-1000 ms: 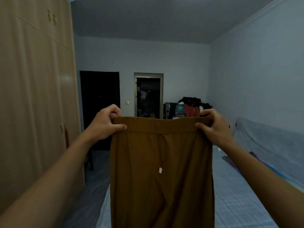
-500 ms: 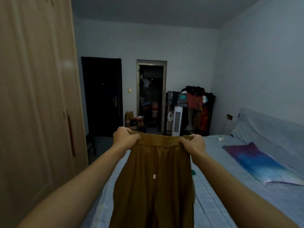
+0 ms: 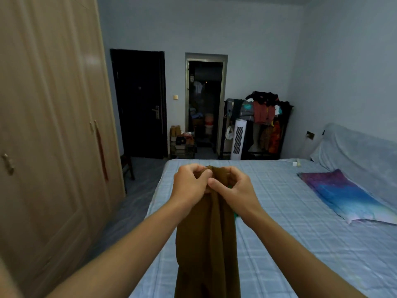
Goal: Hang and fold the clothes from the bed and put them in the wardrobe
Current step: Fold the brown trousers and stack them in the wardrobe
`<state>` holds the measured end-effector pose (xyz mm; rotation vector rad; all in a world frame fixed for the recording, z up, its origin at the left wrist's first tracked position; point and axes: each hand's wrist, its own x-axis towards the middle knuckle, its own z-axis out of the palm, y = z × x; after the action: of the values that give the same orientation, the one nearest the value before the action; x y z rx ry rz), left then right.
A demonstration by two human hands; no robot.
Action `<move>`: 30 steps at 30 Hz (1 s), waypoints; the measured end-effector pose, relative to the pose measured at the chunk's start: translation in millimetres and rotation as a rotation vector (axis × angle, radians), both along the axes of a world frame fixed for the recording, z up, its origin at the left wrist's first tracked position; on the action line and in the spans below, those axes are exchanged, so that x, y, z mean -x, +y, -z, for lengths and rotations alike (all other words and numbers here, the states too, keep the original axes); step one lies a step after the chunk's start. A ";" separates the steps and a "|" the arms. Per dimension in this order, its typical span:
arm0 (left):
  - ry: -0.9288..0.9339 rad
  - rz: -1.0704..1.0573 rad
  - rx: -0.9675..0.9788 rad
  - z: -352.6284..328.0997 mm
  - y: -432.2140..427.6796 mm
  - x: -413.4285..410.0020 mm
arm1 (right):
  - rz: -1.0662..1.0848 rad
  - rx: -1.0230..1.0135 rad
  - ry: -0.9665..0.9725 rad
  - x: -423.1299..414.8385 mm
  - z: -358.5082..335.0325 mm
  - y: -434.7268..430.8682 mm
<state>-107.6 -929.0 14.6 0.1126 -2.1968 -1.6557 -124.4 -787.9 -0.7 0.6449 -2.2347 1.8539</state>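
Over bed (image 3: 300, 211): trousers (image 3: 206, 244) vertical, waistband (image 3: 218, 172) up, L hand (image 3: 190, 183) + R hand (image 3: 233, 186).

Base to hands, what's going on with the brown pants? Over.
Both gripping: left hand and right hand on pants waistband, side by side. Pants hang over bed. Wardrobe doors shut.

Blue-checked bed (image 3: 279, 222) w/ purple-blue pillow (image 3: 343, 196) at right, small white obj (image 3: 297, 163) nr far edge.
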 end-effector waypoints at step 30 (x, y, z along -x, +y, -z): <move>0.510 0.392 0.823 -26.3 -57.8 -25.4 | -0.150 0.248 0.027 -20.0 -50.4 50.6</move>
<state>-82.2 -986.8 40.9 -0.8956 -2.3557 -0.6750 -104.4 -737.3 49.7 0.8040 -1.9424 2.1335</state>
